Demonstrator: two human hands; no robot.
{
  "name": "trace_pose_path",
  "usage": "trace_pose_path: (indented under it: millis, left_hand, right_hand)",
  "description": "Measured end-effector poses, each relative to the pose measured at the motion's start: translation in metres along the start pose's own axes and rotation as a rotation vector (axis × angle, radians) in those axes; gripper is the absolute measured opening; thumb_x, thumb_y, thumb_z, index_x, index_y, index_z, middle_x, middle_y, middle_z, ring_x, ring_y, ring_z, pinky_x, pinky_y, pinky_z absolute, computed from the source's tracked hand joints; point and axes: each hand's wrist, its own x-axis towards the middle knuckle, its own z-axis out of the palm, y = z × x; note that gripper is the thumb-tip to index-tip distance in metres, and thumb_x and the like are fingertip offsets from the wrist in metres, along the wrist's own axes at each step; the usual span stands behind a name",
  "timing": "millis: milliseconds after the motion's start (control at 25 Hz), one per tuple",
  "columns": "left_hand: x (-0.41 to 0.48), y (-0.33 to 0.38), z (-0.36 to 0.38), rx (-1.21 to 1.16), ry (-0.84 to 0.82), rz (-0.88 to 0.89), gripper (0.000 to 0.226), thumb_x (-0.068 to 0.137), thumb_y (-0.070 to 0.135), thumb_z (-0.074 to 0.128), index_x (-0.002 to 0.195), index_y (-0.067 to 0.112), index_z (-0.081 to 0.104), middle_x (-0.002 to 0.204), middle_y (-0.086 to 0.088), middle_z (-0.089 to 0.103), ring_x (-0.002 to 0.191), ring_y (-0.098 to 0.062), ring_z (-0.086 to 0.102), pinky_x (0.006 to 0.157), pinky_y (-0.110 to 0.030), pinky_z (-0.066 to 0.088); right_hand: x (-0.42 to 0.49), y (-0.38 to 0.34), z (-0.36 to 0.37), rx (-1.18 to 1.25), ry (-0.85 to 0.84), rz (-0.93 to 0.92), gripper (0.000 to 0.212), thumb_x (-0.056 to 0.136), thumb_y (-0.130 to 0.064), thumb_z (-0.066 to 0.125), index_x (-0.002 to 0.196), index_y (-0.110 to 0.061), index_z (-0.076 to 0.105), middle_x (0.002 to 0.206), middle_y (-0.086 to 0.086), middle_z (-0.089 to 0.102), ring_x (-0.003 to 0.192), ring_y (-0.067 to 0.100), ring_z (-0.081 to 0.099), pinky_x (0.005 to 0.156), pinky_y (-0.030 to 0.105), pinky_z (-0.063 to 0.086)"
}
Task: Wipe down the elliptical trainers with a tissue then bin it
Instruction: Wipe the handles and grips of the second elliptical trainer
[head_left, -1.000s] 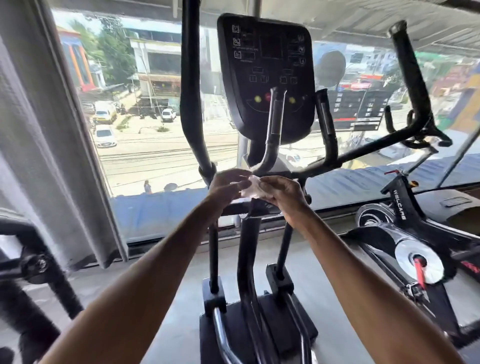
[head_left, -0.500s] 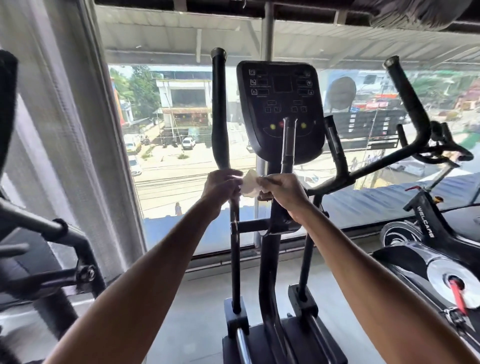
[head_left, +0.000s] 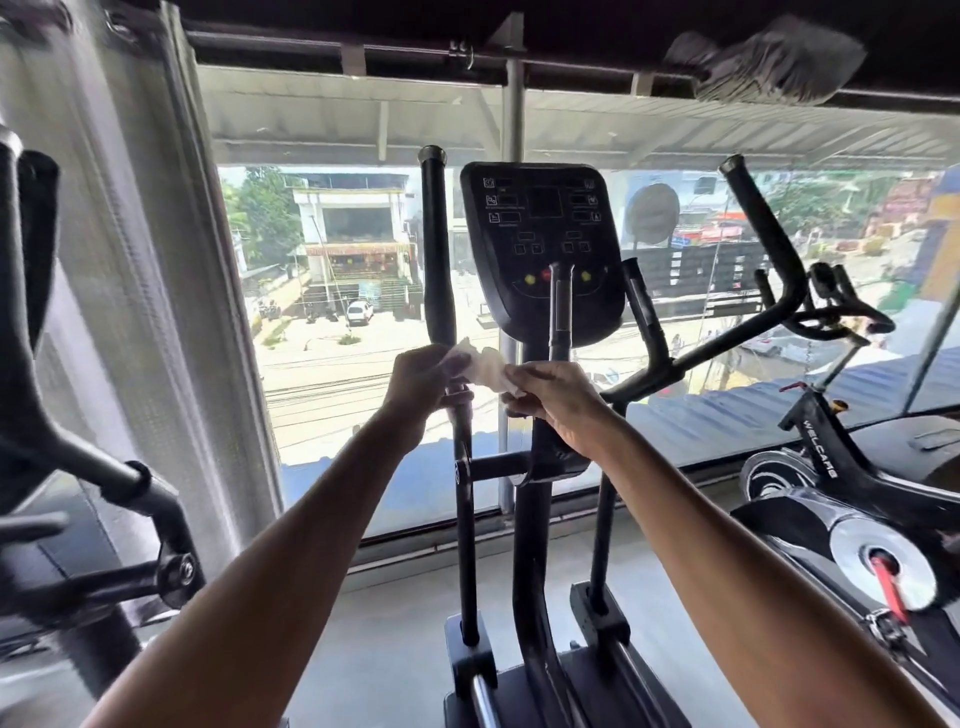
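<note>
A black elliptical trainer (head_left: 530, 519) stands straight ahead, its dark console (head_left: 540, 244) facing me in front of the window. A crumpled white tissue (head_left: 483, 366) is stretched between both hands just below the console. My left hand (head_left: 423, 382) pinches its left end beside the left moving handlebar (head_left: 437, 249). My right hand (head_left: 553, 397) pinches the right end in front of the centre column. The long right handlebar (head_left: 763, 249) angles up to the right. No bin is in view.
An exercise bike (head_left: 852, 499) with a chrome flywheel stands at the right. Part of another black machine (head_left: 78, 467) fills the left edge beside a grey mesh blind (head_left: 135, 260). A large window spans the front; grey floor (head_left: 395, 634) lies between the machines.
My view has tilted upward, so the trainer and console sit lower in frame. Both hands have risen with the tissue and pulled slightly apart, spreading it between them.
</note>
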Motion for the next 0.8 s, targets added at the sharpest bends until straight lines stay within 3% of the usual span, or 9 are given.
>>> trace_pose_path:
  millis: [160, 280, 360, 440, 520, 600, 680, 800]
  left_hand:
    - [-0.004, 0.01, -0.001, 0.036, 0.033, -0.054, 0.009, 0.099, 0.016, 0.068, 0.101, 0.009, 0.072, 0.103, -0.02, 0.076, 0.093, -0.038, 0.075, 0.077, -0.045, 0.063]
    - [-0.009, 0.018, 0.005, 0.164, -0.047, -0.019, 0.018, 0.1, 0.018, 0.066, 0.107, 0.003, 0.073, 0.097, -0.019, 0.076, 0.089, -0.035, 0.076, 0.083, -0.05, 0.062]
    - [-0.012, 0.021, 0.006, 0.136, -0.096, -0.058, 0.03, 0.102, 0.026, 0.064, 0.114, -0.001, 0.071, 0.099, -0.021, 0.076, 0.088, -0.034, 0.075, 0.09, -0.056, 0.061]
    - [-0.015, 0.022, 0.002, -0.006, -0.154, -0.146, 0.048, 0.1, 0.043, 0.064, 0.119, -0.002, 0.069, 0.102, -0.022, 0.076, 0.091, -0.032, 0.075, 0.092, -0.052, 0.061]
    - [-0.017, 0.019, -0.004, -0.118, -0.242, -0.187, 0.06, 0.089, 0.05, 0.077, 0.123, 0.001, 0.068, 0.105, -0.017, 0.074, 0.095, -0.03, 0.075, 0.091, -0.045, 0.062]
    - [-0.016, 0.013, -0.007, -0.184, -0.264, -0.18, 0.06, 0.079, 0.029, 0.088, 0.129, 0.004, 0.065, 0.109, -0.017, 0.072, 0.098, -0.032, 0.073, 0.09, -0.047, 0.062]
    - [-0.012, 0.012, -0.007, -0.241, -0.174, -0.183, 0.045, 0.086, 0.001, 0.077, 0.128, 0.005, 0.063, 0.112, -0.023, 0.071, 0.099, -0.04, 0.071, 0.089, -0.05, 0.062]
    - [-0.009, 0.016, -0.006, -0.255, -0.078, -0.207, 0.039, 0.092, -0.011, 0.058, 0.128, 0.004, 0.061, 0.12, -0.028, 0.069, 0.105, -0.048, 0.071, 0.091, -0.054, 0.06]
  right_hand:
    - [-0.017, -0.009, 0.0, -0.201, 0.02, -0.031, 0.033, 0.087, -0.032, 0.077, 0.116, -0.017, 0.073, 0.109, -0.001, 0.075, 0.102, 0.017, 0.072, 0.089, 0.035, 0.06]
    - [-0.024, -0.016, 0.005, -0.186, 0.005, -0.066, 0.041, 0.086, -0.035, 0.079, 0.124, -0.025, 0.068, 0.106, -0.01, 0.076, 0.1, 0.007, 0.071, 0.08, 0.02, 0.057]
    - [-0.026, -0.017, 0.007, -0.191, 0.027, -0.102, 0.031, 0.085, -0.027, 0.08, 0.115, -0.023, 0.072, 0.1, -0.006, 0.077, 0.093, 0.007, 0.073, 0.073, 0.016, 0.054]
    - [-0.027, -0.019, 0.009, -0.197, 0.09, -0.122, 0.017, 0.086, -0.022, 0.08, 0.102, -0.019, 0.077, 0.093, -0.005, 0.077, 0.084, 0.006, 0.071, 0.07, 0.016, 0.052]
    - [-0.027, -0.019, 0.01, -0.174, 0.126, -0.102, 0.012, 0.087, -0.022, 0.078, 0.097, -0.015, 0.076, 0.086, -0.004, 0.076, 0.075, 0.007, 0.068, 0.066, 0.019, 0.051]
    - [-0.026, -0.019, 0.011, -0.112, 0.134, -0.07, 0.017, 0.085, -0.02, 0.079, 0.1, -0.015, 0.072, 0.084, -0.003, 0.075, 0.075, 0.011, 0.066, 0.067, 0.027, 0.052]
    - [-0.026, -0.02, 0.014, -0.079, 0.102, -0.065, 0.024, 0.084, -0.017, 0.08, 0.103, -0.018, 0.065, 0.085, -0.002, 0.076, 0.079, 0.015, 0.068, 0.071, 0.034, 0.052]
    - [-0.026, -0.02, 0.019, -0.132, 0.041, -0.103, 0.023, 0.086, -0.015, 0.077, 0.103, -0.021, 0.062, 0.082, -0.004, 0.076, 0.075, 0.012, 0.067, 0.066, 0.032, 0.05]
